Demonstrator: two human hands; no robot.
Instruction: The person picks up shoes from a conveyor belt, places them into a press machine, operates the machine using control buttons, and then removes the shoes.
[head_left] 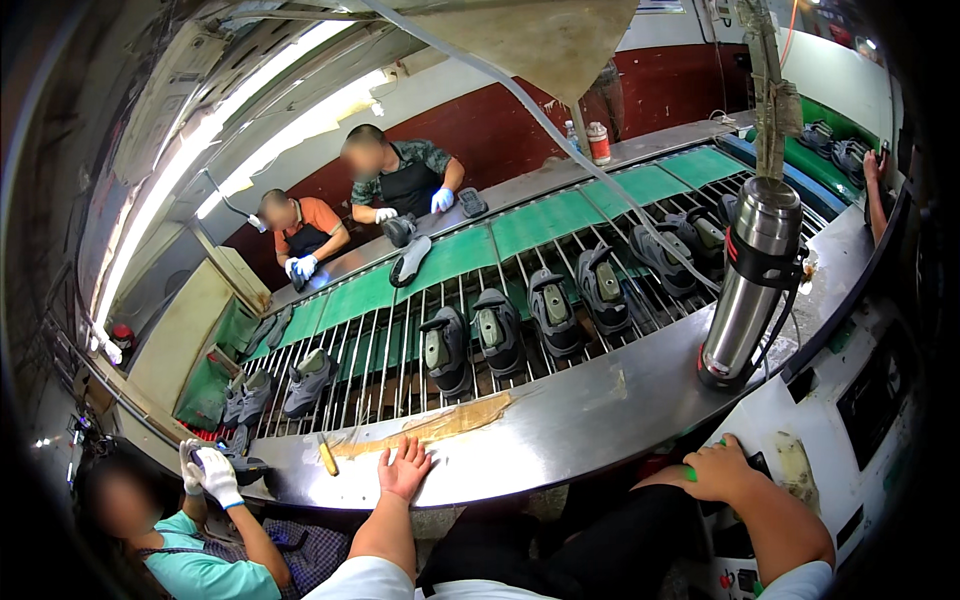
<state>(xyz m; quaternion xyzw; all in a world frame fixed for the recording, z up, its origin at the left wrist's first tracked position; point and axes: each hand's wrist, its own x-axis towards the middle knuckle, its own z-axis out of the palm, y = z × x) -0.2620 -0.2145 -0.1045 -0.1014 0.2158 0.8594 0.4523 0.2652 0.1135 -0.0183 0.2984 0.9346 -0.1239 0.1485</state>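
My left hand [405,467] rests palm up at the near edge of the steel table [560,410], fingers spread and nothing in them. A short tool with a yellow handle [328,457] lies to its left, and a strip of brown tape [455,422] is stuck to the metal beyond it. My right hand [718,470] is closed around a small green thing [690,473], beside a white machine; most of that thing is hidden by the fingers. Grey shoes, one of them this grey shoe [500,335], stand in a row on the roller conveyor, out of reach of both hands.
A tall steel thermos [750,285] stands at the table's right, by the white machine [840,420]. Two gloved co-workers [400,180] handle shoes across the green belt [460,255]. Another person in white gloves [215,475] is close on my left. A hose [520,95] hangs overhead.
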